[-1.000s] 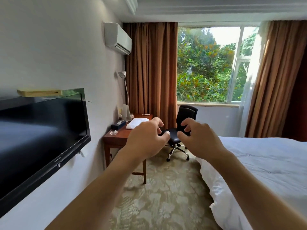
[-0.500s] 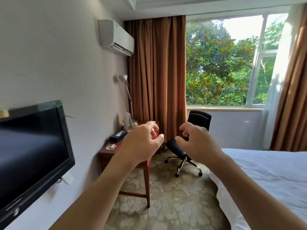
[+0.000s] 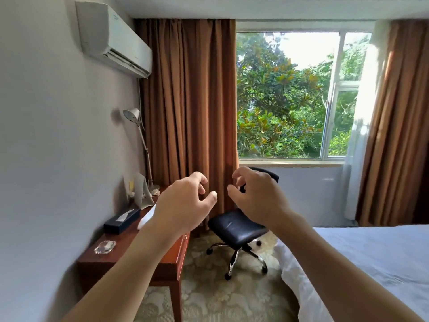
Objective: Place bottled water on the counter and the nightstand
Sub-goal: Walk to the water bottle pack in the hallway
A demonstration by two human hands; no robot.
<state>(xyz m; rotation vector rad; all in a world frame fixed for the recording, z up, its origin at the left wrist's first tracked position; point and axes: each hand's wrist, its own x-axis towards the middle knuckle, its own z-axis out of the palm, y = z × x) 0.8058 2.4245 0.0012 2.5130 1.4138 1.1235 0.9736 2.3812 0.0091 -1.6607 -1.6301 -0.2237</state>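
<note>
Centrally, two bare hands raised side by side, apart, holding nothing. Left hand [image 3: 183, 205]: fingers loosely curled, thumb out, above the desk's near end. Right hand [image 3: 257, 198]: fingers loosely curled, in front of the office chair [image 3: 234, 228]. No water bottle can be made out in view.

Wooden desk [image 3: 171, 263], against left wall: dark tissue box [image 3: 121, 221], glass ashtray [image 3: 105, 247], desk lamp [image 3: 139, 135] at far end. Black chair just beside desk. White bed [image 3: 371, 263] at right. Air conditioner [image 3: 111, 36] high on wall. Brown curtains [image 3: 190, 101] flank the window [image 3: 290, 96].
</note>
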